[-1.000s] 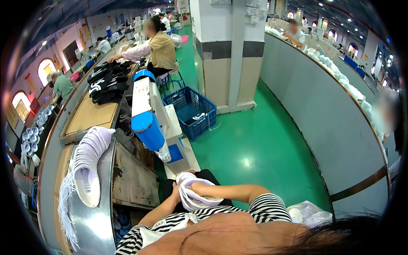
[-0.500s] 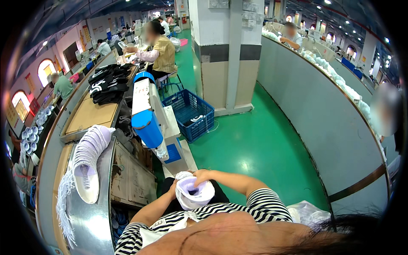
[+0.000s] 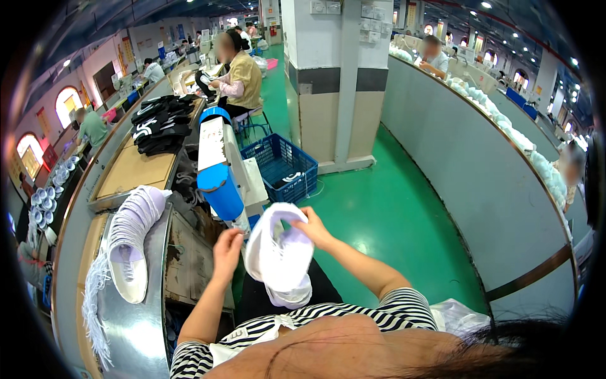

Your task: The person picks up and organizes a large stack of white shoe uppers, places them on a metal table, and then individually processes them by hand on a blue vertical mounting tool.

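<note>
A white shoe upper with a pale lilac lining (image 3: 287, 265) is held up in front of me, its opening facing me. My right hand (image 3: 314, 230) is closed on its right edge. To the left of the upper, apart from it, my left hand (image 3: 226, 254) has its fingers pinched together beside the lower end of a blue-and-white upright machine (image 3: 219, 189). Whatever those fingers hold, if anything, is too small to make out. Further white shoe pieces (image 3: 291, 295) rest on my lap below the raised upper.
A nested row of white shoe uppers (image 3: 137, 218) lies on the metal-topped bench (image 3: 148, 328) at left, beside white laces (image 3: 95, 309). Black pieces (image 3: 161, 123) are heaped beyond. A blue crate (image 3: 284, 167) stands behind the machine, near a pillar (image 3: 334, 120). A grey partition (image 3: 461, 158) runs along the right.
The right hand has raised the white upper from my lap and tilted it. My left hand has let go of the bundle and moved left and up, toward the machine.
</note>
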A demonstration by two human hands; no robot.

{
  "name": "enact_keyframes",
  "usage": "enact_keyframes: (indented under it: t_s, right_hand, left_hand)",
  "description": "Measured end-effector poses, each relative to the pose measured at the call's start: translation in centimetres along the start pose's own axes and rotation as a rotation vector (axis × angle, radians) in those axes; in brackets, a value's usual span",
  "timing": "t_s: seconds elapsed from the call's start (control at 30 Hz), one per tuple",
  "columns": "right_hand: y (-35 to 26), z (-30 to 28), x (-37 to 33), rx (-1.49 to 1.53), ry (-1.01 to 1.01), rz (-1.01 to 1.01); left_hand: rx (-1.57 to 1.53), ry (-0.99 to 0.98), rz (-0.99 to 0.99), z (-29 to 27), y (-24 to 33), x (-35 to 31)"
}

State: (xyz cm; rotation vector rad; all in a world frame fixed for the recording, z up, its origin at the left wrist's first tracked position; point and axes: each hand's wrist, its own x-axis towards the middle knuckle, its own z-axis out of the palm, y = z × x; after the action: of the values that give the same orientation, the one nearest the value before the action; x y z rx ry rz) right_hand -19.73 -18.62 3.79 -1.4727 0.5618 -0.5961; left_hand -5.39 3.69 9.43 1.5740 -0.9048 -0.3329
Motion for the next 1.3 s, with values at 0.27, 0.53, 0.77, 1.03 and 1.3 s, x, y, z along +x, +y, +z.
enact_keyframes:
  t_s: [0.27, 0.53, 0.77, 1.03, 1.3]
  right_hand:
    - [-0.3, 14.4, -1.2, -0.213, 0.268, -0.574]
    - [2.1, 18.5, -3.5, -0.143, -0.267, -0.286]
    - [9.6, 21.3, 1.9, -0.048, -0.284, -0.020]
    - [6.9, 21.2, 1.0, -0.212, -0.298, -0.132]
    - [4.8, 19.5, 2.0, -0.235, -0.185, -0.238]
  left_hand:
    - [-0.339, -0.194, -0.315, -2.9, 4.0, -3.2]
    - [-0.771, 0.177, -0.441, -6.2, -5.8, -5.3]
    - [-0.974, 0.381, -0.620, -8.2, -11.7, -7.9]
    - [-0.521, 0.489, -0.524, -10.4, -9.0, -6.0]
    - [-0.508, 0.207, -0.497, -6.9, -8.7, -1.1]
